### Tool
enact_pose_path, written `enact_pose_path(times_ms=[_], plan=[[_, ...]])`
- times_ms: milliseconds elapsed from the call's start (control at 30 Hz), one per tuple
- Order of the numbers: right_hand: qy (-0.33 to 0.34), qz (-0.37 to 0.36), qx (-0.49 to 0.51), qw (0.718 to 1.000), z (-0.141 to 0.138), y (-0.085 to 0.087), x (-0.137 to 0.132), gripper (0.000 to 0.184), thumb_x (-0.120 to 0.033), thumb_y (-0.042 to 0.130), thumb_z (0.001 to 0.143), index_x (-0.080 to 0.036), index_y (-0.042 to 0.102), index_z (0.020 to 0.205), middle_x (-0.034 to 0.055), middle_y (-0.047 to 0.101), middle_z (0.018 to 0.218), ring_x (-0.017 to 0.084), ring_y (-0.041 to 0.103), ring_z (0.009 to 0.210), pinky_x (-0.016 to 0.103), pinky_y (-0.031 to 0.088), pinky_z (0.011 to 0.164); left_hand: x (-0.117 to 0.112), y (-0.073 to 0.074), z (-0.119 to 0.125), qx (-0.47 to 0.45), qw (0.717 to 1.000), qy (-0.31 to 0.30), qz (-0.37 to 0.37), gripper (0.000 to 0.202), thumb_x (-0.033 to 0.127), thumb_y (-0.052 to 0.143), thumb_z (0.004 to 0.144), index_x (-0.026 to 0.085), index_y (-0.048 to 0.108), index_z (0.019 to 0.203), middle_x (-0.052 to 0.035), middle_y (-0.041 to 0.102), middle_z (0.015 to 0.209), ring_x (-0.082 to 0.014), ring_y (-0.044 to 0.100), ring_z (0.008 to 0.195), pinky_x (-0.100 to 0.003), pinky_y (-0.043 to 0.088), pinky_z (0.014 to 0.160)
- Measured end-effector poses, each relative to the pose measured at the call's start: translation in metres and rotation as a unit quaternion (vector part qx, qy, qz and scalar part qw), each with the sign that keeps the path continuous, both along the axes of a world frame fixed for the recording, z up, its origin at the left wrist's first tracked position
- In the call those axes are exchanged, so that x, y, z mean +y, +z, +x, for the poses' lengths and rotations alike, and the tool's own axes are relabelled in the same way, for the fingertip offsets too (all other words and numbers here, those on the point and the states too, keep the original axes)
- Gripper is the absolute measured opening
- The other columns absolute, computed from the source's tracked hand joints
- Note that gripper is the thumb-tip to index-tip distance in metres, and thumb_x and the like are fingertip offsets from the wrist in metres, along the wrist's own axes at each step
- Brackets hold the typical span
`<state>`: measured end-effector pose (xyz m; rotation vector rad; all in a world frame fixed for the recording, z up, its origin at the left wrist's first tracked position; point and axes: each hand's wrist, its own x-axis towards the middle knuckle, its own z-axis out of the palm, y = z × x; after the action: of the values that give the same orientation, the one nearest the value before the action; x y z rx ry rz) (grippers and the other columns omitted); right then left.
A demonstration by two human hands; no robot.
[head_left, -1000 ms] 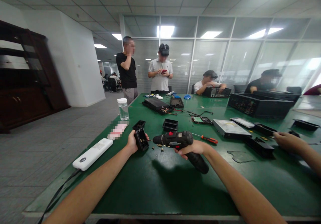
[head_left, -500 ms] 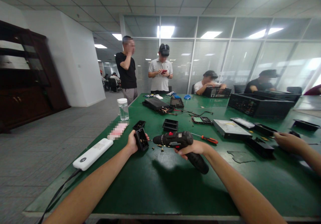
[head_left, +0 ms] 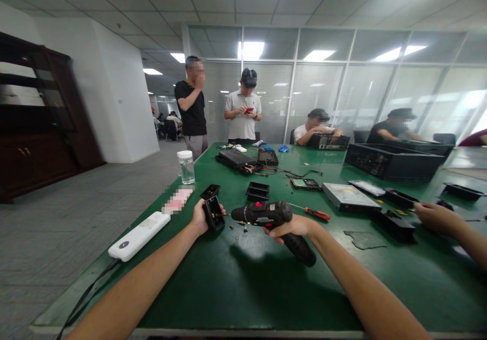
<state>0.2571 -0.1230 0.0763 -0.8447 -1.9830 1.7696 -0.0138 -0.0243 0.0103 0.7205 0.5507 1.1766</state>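
My left hand (head_left: 200, 217) is closed around a small black plastic box (head_left: 215, 213), tilted up with its open side facing right. Bits of brass colour show inside it. In my right hand (head_left: 292, 227) is a black cordless drill (head_left: 262, 213) with red marks, gripped by its handle and pointing left at the box. Whether the bit touches the box I cannot tell. Several small brass-coloured screws (head_left: 245, 229) lie on the green table (head_left: 213, 289) below the drill's nose. A black tray (head_left: 257, 191) and another small black tray (head_left: 210, 191) stand just beyond.
A white power bank (head_left: 140, 236) with a strap and a clear jar (head_left: 186, 167) line the left edge. Right of the drill lie an orange-handled screwdriver (head_left: 317, 213), an optical drive (head_left: 350, 198) and black trays. Another person's hand (head_left: 437, 218) reaches in from the right. Computer cases (head_left: 391, 162) stand farther back.
Both hands, the black box and the drill keep nearly the same places. The view has shifted very slightly. The standing person in black has turned a little.
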Motion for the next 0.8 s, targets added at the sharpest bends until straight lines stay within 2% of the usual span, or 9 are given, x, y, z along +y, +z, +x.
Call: enact_pose_path(times_ms=[133, 233, 333, 467, 667, 800], plan=[[-0.035, 0.003, -0.014, 0.999, -0.002, 0.006, -0.009, 0.016, -0.021, 0.054, 0.065, -0.015, 0.051, 0.079, 0.0038, 0.048, 0.064, 0.008, 0.045, 0.053, 0.023, 0.037, 0.054, -0.001, 0.000, -0.001, -0.001, 1.000, 0.001, 0.016, 0.041, 0.041, 0.031, 0.068, 0.007, 0.054, 0.074, -0.0133, 0.057, 0.067, -0.0242, 0.056, 0.064, -0.041, 0.042, 0.063], [-0.043, 0.003, -0.021, 0.999, -0.003, 0.007, -0.011, 0.016, -0.022, 0.054, 0.064, -0.016, 0.051, 0.079, 0.0046, 0.048, 0.065, 0.008, 0.044, 0.053, 0.024, 0.036, 0.053, -0.002, 0.000, 0.000, -0.002, 1.000, 0.012, -0.003, 0.041, 0.040, 0.031, 0.069, 0.006, 0.054, 0.074, -0.0134, 0.057, 0.065, -0.0234, 0.056, 0.062, -0.040, 0.042, 0.062], [-0.041, 0.002, -0.023, 0.999, -0.003, 0.007, -0.012, 0.016, -0.022, 0.054, 0.065, -0.016, 0.051, 0.079, 0.0041, 0.048, 0.066, 0.007, 0.044, 0.053, 0.024, 0.036, 0.053, -0.001, 0.000, 0.000, -0.005, 1.000, 0.014, -0.018, 0.041, 0.040, 0.030, 0.069, 0.007, 0.054, 0.074, -0.0132, 0.057, 0.065, -0.0233, 0.056, 0.062, -0.040, 0.042, 0.061], [-0.036, -0.004, -0.024, 0.999, -0.003, 0.007, -0.009, 0.016, -0.023, 0.054, 0.064, -0.016, 0.051, 0.078, 0.0036, 0.048, 0.067, 0.006, 0.045, 0.053, 0.023, 0.037, 0.054, 0.001, -0.001, -0.001, 0.002, 1.000, -0.001, 0.006, 0.042, 0.041, 0.031, 0.068, 0.006, 0.055, 0.073, -0.0139, 0.057, 0.067, -0.0242, 0.056, 0.063, -0.042, 0.041, 0.065], [-0.005, -0.001, -0.014, 1.000, -0.001, -0.001, 0.000, 0.028, -0.024, 0.058, 0.059, -0.011, 0.048, 0.082, 0.0005, 0.046, 0.064, 0.007, 0.045, 0.052, 0.023, 0.038, 0.051, 0.000, -0.001, -0.001, 0.003, 1.000, 0.001, 0.013, 0.041, 0.040, 0.031, 0.068, 0.007, 0.054, 0.073, -0.0136, 0.057, 0.067, -0.0233, 0.056, 0.062, -0.041, 0.042, 0.064], [-0.022, -0.003, -0.008, 1.000, -0.002, 0.002, -0.004, 0.019, -0.022, 0.055, 0.062, -0.014, 0.049, 0.079, 0.0019, 0.048, 0.064, 0.007, 0.044, 0.053, 0.023, 0.038, 0.052, -0.001, 0.000, 0.000, -0.001, 1.000, 0.010, 0.001, 0.040, 0.040, 0.031, 0.069, 0.007, 0.054, 0.072, -0.0128, 0.057, 0.065, -0.0228, 0.056, 0.062, -0.040, 0.043, 0.062]])
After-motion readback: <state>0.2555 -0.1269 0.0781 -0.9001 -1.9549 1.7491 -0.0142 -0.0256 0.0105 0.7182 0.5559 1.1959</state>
